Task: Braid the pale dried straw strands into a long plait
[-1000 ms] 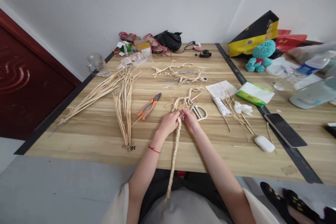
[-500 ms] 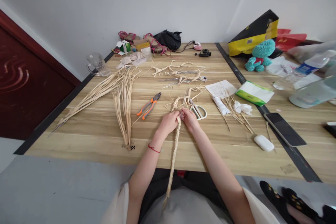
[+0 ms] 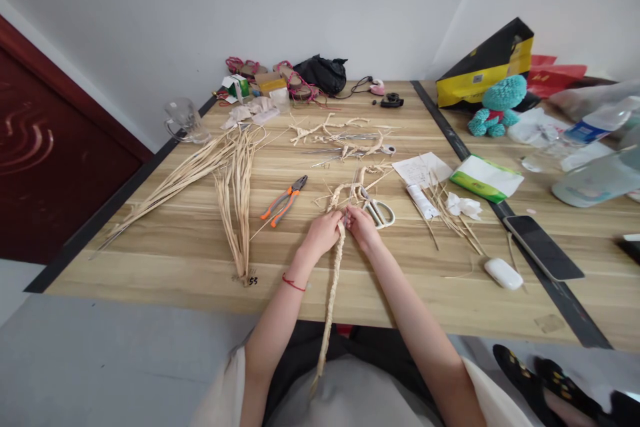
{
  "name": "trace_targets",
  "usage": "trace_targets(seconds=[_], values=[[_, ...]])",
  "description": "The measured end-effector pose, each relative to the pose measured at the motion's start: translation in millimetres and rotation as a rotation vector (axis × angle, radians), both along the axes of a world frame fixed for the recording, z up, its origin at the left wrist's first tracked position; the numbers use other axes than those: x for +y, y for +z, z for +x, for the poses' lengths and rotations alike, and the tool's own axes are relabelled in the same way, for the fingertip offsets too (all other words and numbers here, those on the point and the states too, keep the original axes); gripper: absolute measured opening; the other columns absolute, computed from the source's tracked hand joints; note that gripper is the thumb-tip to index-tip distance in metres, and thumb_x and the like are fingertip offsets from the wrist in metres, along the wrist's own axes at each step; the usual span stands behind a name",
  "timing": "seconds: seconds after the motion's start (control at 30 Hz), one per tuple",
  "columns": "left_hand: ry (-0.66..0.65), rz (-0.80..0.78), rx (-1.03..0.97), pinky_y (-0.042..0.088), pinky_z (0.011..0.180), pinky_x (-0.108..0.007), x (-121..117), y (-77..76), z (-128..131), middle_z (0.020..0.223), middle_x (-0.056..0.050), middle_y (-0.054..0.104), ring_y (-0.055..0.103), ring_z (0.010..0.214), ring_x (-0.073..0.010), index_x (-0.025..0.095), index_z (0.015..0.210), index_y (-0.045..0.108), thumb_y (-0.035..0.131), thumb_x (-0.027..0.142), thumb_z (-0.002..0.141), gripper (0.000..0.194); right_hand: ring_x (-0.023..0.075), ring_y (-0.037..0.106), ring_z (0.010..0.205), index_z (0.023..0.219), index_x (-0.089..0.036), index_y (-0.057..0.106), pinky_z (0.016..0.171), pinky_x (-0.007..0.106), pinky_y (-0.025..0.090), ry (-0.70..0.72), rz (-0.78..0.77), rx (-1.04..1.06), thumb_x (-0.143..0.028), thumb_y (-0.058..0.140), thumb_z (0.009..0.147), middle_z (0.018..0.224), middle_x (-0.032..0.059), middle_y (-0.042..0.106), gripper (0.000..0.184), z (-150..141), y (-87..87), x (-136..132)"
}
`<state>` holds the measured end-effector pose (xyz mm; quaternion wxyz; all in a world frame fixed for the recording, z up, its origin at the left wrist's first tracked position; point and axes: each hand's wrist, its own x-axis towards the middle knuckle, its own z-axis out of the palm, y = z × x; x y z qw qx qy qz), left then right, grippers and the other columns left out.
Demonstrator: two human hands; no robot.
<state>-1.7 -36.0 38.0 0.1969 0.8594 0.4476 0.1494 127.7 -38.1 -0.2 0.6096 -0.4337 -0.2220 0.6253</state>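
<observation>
My left hand [image 3: 324, 229] is closed on a pale straw-wrapped stem [image 3: 332, 293], whose long end hangs over the table edge into my lap. Close beside it, my right hand [image 3: 362, 224] pinches at the stem's upper end, where a thin strip or wire shows between the fingertips; the exact grip is too small to make out. White-handled scissors [image 3: 384, 213] lie just right of my right hand, partly under wrapped straw branches [image 3: 345, 191]. Pliers with orange handles [image 3: 284, 201] rest to the left of my hands.
Long bundles of dry straw [image 3: 235, 193] spread over the table's left side, near a glass mug [image 3: 186, 121]. More wrapped branches [image 3: 330, 128] lie farther back. On the right are a phone [image 3: 544, 247], a white case [image 3: 503, 273], a tissue pack [image 3: 486, 177] and a teal crocheted doll [image 3: 500, 107].
Almost nothing differs. Both hands keep the same place and grip on the straw-wrapped stem, and the view has shifted very slightly.
</observation>
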Motion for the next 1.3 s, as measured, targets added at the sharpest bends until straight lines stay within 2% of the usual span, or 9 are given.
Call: trace_targets(seconds=[0.53, 1.07, 1.3], values=[[-0.003, -0.007, -0.004, 0.041, 0.072, -0.026, -0.1, 1.6, 0.9, 0.086, -0.007, 0.063, 0.058, 0.081, -0.0165, 0.018, 0.091, 0.058, 0.039, 0.02, 0.088, 0.02, 0.0096, 0.04, 0.047, 0.059, -0.02, 0.051, 0.046, 0.024, 0.034, -0.019, -0.005, -0.008, -0.041, 0.073, 0.059, 0.05, -0.0033, 0.048, 0.031, 0.3, -0.1, 0.9], [-0.022, 0.015, 0.015, 0.041, 0.07, -0.025, 1.1, -0.2, 0.5, 0.091, -0.008, 0.064, 0.058, 0.08, -0.0162, 0.018, 0.09, 0.056, 0.038, 0.019, 0.088, 0.019, 0.0095, 0.042, 0.048, 0.06, -0.02, 0.054, 0.049, 0.025, 0.036, -0.004, 0.014, 0.017, -0.039, 0.071, 0.063, 0.052, -0.0034, 0.049, 0.026, 1.2, -2.9, 1.0], [-0.017, 0.004, -0.042, 0.036, 0.061, -0.025, 3.1, -3.1, -1.6, 0.084, -0.006, 0.063, 0.056, 0.072, -0.0155, 0.018, 0.084, 0.055, 0.038, 0.023, 0.088, 0.018, 0.0091, 0.041, 0.048, 0.061, -0.019, 0.053, 0.047, 0.024, 0.034, -0.011, 0.01, 0.018, -0.039, 0.072, 0.062, 0.052, -0.0034, 0.048, 0.028, 0.7, -2.2, 1.3]])
